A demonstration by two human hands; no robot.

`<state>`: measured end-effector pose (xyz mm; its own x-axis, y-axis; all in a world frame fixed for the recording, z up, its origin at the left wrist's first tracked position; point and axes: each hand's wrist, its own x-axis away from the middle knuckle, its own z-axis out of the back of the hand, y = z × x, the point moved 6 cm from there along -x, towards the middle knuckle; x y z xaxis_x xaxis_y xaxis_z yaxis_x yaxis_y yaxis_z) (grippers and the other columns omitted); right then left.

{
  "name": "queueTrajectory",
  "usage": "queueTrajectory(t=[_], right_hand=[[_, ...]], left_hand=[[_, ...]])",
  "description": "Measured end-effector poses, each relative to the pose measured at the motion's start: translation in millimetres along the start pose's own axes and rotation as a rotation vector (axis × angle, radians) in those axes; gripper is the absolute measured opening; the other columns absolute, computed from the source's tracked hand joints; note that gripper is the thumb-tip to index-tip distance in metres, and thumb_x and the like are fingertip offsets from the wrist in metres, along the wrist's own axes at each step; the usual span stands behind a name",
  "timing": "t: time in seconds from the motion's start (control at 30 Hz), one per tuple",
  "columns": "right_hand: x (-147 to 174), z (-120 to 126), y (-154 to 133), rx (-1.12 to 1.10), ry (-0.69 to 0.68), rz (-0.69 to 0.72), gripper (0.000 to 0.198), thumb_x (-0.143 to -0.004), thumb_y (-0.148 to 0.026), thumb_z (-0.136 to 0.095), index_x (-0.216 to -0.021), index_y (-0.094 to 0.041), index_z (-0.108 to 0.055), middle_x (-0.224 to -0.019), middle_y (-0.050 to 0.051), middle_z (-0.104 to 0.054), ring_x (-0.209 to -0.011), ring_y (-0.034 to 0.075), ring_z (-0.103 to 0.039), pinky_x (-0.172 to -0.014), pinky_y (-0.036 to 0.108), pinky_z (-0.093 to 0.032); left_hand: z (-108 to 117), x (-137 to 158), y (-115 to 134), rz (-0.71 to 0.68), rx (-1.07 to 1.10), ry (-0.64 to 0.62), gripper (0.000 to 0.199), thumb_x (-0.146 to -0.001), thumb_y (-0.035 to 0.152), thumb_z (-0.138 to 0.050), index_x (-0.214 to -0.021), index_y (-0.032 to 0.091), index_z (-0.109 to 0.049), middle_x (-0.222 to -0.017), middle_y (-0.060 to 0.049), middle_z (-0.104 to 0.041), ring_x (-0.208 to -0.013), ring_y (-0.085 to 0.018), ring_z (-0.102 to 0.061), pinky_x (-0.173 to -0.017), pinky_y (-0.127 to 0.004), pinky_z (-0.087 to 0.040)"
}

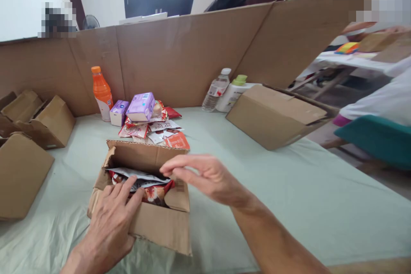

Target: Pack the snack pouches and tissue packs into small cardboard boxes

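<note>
An opened cardboard box [160,224] stands in front of me, its near flap folded outward. Inside it lie a silvery-white packet [141,175] and red snack packets [157,192]. My left hand [112,209] reaches over the near left side of the box, fingers spread and fingertips on the packets. My right hand [205,177] hovers at the box's right edge, fingers stretched toward the inside with a gap to the thumb and nothing visible in it. Just behind the box is a pile of snack packets [163,130] with purple tissue packs [140,106] on top and beside it.
An orange drink bottle [102,94], a clear water bottle [216,92] and a white bottle with a green cap [233,94] stand by the cardboard partition [192,55]. Other boxes are at left [22,175] and right [272,115]. People are beyond the partition and at right.
</note>
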<state>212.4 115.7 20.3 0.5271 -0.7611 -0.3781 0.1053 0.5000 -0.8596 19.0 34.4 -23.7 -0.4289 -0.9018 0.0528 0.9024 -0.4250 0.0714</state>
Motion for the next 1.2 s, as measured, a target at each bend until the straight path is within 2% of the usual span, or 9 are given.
queueTrajectory(t=[0.07, 0.17, 0.27, 0.4, 0.53, 0.73, 0.93, 1.1, 1.2], right_hand=[[8.7, 34.7, 25.6, -0.092, 0.261, -0.05, 0.023, -0.094, -0.038, -0.062, -0.094, -0.02, -0.078, -0.089, 0.005, -0.08, -0.08, 0.017, -0.074, -0.073, 0.029, -0.059], [20.2, 80.3, 85.5, -0.158, 0.603, -0.186, 0.028, -0.085, -0.046, -0.068, -0.091, -0.019, -0.075, -0.085, 0.007, -0.079, -0.073, 0.018, -0.073, -0.063, 0.029, -0.056], [28.2, 105.9, 149.3, -0.106, 0.792, -0.355, 0.037, -0.078, -0.052, -0.064, -0.091, -0.018, -0.073, -0.089, 0.01, -0.078, -0.076, 0.02, -0.072, -0.061, 0.03, -0.054], [29.7, 105.1, 207.6, -0.018, 0.798, -0.442, 0.033, -0.069, -0.048, -0.067, -0.084, -0.019, -0.071, -0.087, 0.008, -0.077, -0.082, 0.024, -0.07, -0.069, 0.036, -0.055], [28.9, 92.4, 233.5, 0.075, 0.752, -0.472, 0.027, -0.07, -0.039, -0.068, -0.088, -0.02, -0.073, -0.095, 0.007, -0.077, -0.094, 0.025, -0.069, -0.092, 0.042, -0.054], [18.8, 84.2, 250.0, 0.142, 0.661, -0.527, 0.036, -0.07, -0.036, -0.074, -0.103, -0.023, -0.073, -0.104, 0.005, -0.078, -0.097, 0.024, -0.07, -0.091, 0.038, -0.054], [-0.7, 76.1, 254.5, 0.105, 0.607, -0.497, 0.03, -0.065, -0.029, -0.076, -0.095, -0.024, -0.074, -0.091, 0.001, -0.079, -0.085, 0.022, -0.07, -0.085, 0.035, -0.054], [-0.2, 66.4, 254.1, -0.037, 0.633, -0.455, 0.034, -0.07, -0.041, -0.074, -0.097, -0.02, -0.073, -0.091, 0.004, -0.079, -0.083, 0.023, -0.071, -0.076, 0.033, -0.056], [6.7, 71.1, 255.4, -0.116, 0.681, -0.454, 0.037, -0.072, -0.049, -0.073, -0.093, -0.018, -0.072, -0.088, 0.006, -0.078, -0.08, 0.022, -0.071, -0.072, 0.032, -0.056]], left_hand=[[-2.5, 1.4, -1.5, 0.001, -0.015, 0.041, 0.091, -0.055, 0.004, -0.056, -0.143, 0.027, -0.049, -0.163, -0.012, -0.04, -0.134, -0.038, -0.05, -0.107, -0.055, -0.04], [-3.6, 3.6, -2.6, -0.013, -0.045, 0.112, 0.092, -0.054, 0.005, -0.056, -0.143, 0.027, -0.049, -0.162, -0.012, -0.04, -0.134, -0.038, -0.051, -0.105, -0.054, -0.041], [-1.0, 5.7, -2.7, -0.03, -0.097, 0.17, 0.09, -0.055, 0.004, -0.054, -0.143, 0.025, -0.05, -0.161, -0.013, -0.043, -0.132, -0.036, -0.053, -0.103, -0.05, -0.043], [3.0, 8.7, -2.6, -0.069, -0.154, 0.214, 0.089, -0.056, 0.003, -0.052, -0.143, 0.025, -0.049, -0.158, -0.013, -0.046, -0.13, -0.034, -0.055, -0.102, -0.048, -0.043], [4.6, 10.0, -2.7, -0.083, -0.174, 0.258, 0.088, -0.059, 0.002, -0.051, -0.143, 0.027, -0.048, -0.156, -0.011, -0.049, -0.13, -0.032, -0.055, -0.102, -0.047, -0.042], [6.6, 7.6, -2.4, -0.065, -0.145, 0.292, 0.082, -0.061, 0.003, -0.052, -0.139, 0.027, -0.052, -0.153, -0.011, -0.052, -0.125, -0.033, -0.058, -0.099, -0.046, -0.042], [4.4, 8.9, -4.1, -0.074, -0.122, 0.3, 0.085, -0.058, 0.003, -0.053, -0.14, 0.026, -0.054, -0.155, -0.011, -0.051, -0.126, -0.034, -0.058, -0.099, -0.046, -0.043], [1.8, 9.7, -4.2, -0.113, -0.136, 0.279, 0.088, -0.056, 0.004, -0.053, -0.141, 0.025, -0.053, -0.155, -0.012, -0.051, -0.125, -0.035, -0.059, -0.098, -0.046, -0.045], [1.9, 9.4, -4.7, -0.124, -0.15, 0.281, 0.087, -0.056, 0.004, -0.052, -0.141, 0.025, -0.052, -0.155, -0.013, -0.05, -0.124, -0.035, -0.059, -0.096, -0.046, -0.045]])
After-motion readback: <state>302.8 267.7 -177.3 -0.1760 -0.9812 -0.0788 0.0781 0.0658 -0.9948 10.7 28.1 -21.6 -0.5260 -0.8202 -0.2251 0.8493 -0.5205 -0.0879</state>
